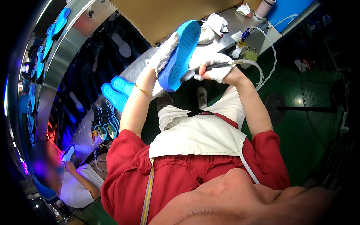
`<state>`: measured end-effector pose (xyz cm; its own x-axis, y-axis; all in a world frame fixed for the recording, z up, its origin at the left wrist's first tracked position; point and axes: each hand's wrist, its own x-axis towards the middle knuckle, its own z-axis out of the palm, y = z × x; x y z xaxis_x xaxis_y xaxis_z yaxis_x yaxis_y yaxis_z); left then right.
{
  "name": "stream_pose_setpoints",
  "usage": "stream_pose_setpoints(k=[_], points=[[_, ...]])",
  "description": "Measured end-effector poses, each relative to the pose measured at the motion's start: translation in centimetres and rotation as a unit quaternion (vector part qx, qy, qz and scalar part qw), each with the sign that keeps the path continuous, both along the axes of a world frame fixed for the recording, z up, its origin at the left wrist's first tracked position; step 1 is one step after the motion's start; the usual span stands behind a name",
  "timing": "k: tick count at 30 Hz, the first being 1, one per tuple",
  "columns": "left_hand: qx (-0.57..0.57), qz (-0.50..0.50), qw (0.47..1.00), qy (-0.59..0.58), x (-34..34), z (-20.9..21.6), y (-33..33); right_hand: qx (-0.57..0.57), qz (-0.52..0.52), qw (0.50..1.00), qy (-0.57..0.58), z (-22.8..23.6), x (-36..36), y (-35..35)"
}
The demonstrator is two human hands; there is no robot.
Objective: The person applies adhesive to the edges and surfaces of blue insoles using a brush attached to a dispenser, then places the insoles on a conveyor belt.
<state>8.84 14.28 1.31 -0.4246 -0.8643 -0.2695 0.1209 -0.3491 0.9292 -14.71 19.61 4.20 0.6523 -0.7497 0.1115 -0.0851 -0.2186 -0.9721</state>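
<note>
My left hand, in a white glove, grips a bright blue shoe sole by its left side. The sole is tilted, with a pattern of small holes on the face toward me. My right hand, gloved in white with a bare fingertip showing, is closed round the dark handle of a brush. A clear hose runs from behind the brush handle. The brush's tip is at the sole's lower right edge; I cannot tell whether it touches. Two more blue soles lie beside my left forearm.
Dark sneakers with blue trim sit on the metal bench at left. Beyond, a curved conveyor carries blue soles. A co-worker holds a sole at lower left. A cardboard box, a pink cup and a small blue bottle stand ahead.
</note>
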Motion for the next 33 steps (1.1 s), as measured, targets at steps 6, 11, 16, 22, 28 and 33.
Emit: stream_pose_setpoints(k=[6,11,16,22,28,33], points=[[-0.035,0.039,0.999,0.013,-0.3,0.7,0.8,-0.029,-0.031,0.998,0.042,-0.9,-0.6,-1.2],[-0.07,0.155,0.959,0.228,0.7,2.7,2.8,0.039,-0.051,0.997,-0.051,-0.4,-2.2,-0.9],[0.107,-0.034,0.934,0.34,5.1,-2.7,2.0,-0.051,-0.142,0.979,-0.137,-1.4,-0.6,0.0],[0.107,0.042,0.878,0.465,-0.7,-4.9,7.1,-0.019,-0.208,0.972,-0.109,-2.8,0.4,0.0],[0.093,0.038,0.888,0.449,-4.5,-5.9,8.0,-0.233,-0.265,0.932,-0.08,-2.7,2.3,-1.1],[0.106,0.153,0.875,0.447,-5.6,-8.2,6.7,-0.253,-0.168,0.953,-0.005,-1.4,3.1,1.8]])
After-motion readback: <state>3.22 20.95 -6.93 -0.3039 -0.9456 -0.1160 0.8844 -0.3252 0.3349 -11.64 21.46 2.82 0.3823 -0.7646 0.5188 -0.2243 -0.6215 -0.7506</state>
